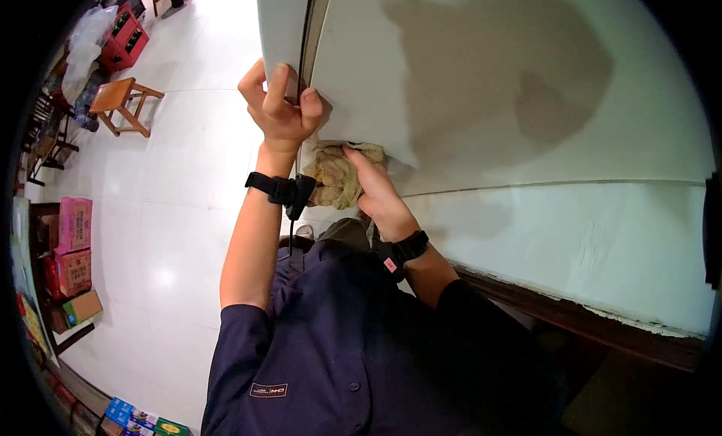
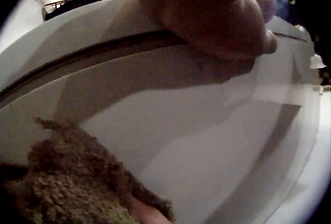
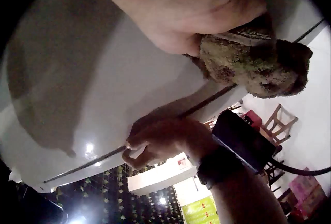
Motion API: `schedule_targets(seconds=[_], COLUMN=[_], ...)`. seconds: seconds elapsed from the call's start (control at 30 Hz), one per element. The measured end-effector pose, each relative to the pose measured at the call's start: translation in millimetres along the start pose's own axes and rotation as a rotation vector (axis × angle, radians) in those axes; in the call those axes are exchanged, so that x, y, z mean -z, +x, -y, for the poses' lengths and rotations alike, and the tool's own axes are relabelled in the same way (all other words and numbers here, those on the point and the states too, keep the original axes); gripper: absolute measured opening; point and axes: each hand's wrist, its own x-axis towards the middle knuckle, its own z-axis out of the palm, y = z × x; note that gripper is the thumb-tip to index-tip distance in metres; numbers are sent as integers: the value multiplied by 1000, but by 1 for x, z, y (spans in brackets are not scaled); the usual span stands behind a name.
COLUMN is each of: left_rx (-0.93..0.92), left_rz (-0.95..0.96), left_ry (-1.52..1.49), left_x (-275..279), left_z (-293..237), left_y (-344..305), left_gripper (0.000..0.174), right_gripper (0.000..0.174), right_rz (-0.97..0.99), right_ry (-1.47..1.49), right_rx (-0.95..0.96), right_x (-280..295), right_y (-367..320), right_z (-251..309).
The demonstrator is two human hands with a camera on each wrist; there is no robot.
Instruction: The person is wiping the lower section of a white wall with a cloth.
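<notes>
A large white panel (image 1: 526,210) with a dark seam (image 1: 307,45) fills the right of the head view. My left hand (image 1: 282,105) grips the panel's edge at that seam, fingers curled over it; the same hand (image 2: 207,12) shows at the top of the left wrist view. Just below, my right hand (image 1: 376,191) holds a crumpled tan rag (image 1: 335,173) against the white surface. In the right wrist view the right hand (image 3: 181,6) clutches the rag (image 3: 253,63), with the left hand (image 3: 155,141) on the seam beyond. The rag (image 2: 67,182) shows again in the left wrist view.
A white tiled floor (image 1: 173,210) lies to the left. On it stand a wooden stool (image 1: 124,101), a red crate (image 1: 124,37) and pink boxes (image 1: 74,244). A dark wooden edge (image 1: 587,323) runs under the white panel at the right.
</notes>
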Motion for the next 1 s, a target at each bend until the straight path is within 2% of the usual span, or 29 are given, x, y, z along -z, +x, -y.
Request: schedule_targets(seconds=[0.13, 0.2, 0.3, 0.4, 0.47, 0.53, 0.73, 0.8, 0.87, 1.0], left_rx=[-6, -10, 11, 14, -24, -24, -7, -1, -10, 22], left_rz=[6, 15, 16, 6, 30, -2, -21, -24, -27, -20], left_ry=[11, 13, -1, -21, 37, 16, 2, 20, 2, 16], left_x=[2, 3, 1, 1, 4, 1, 0, 0, -1, 0], left_z=[3, 2, 1, 1, 3, 4, 2, 3, 3, 1], left_y=[-1, 0, -1, -3, -1, -1, 2, 1, 1, 0], left_gripper=[48, 48, 49, 49, 50, 50, 47, 48, 49, 48], right_gripper=[33, 32, 31, 31, 30, 38, 40, 39, 38, 33], right_rz=[-5, 77, 71, 131, 106, 101, -31, 14, -20, -23], right_ry=[107, 143, 156, 133, 115, 132, 108, 112, 76, 64], right_rx=[-25, -41, -96, -56, -51, -24, -82, -62, -59, -140], right_x=[7, 11, 12, 9, 10, 12, 32, 27, 18, 26], right_y=[-9, -13, 2, 17, 23, 25, -2, -9, -14, 31], right_z=[10, 14, 5, -16, -25, -29, 5, 11, 16, -23])
